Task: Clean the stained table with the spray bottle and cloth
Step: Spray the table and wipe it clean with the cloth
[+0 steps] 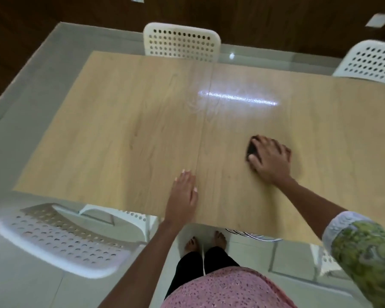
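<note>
Both hands' fingers: right (270, 160) curled over cloth (252, 149).

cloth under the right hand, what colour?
Dark, black or near it. The cloth shows only partly under the right hand; head view, somewhat blurred.

Dark cloth (252, 150) mostly hidden — right hand (270, 160) covers it.
</note>
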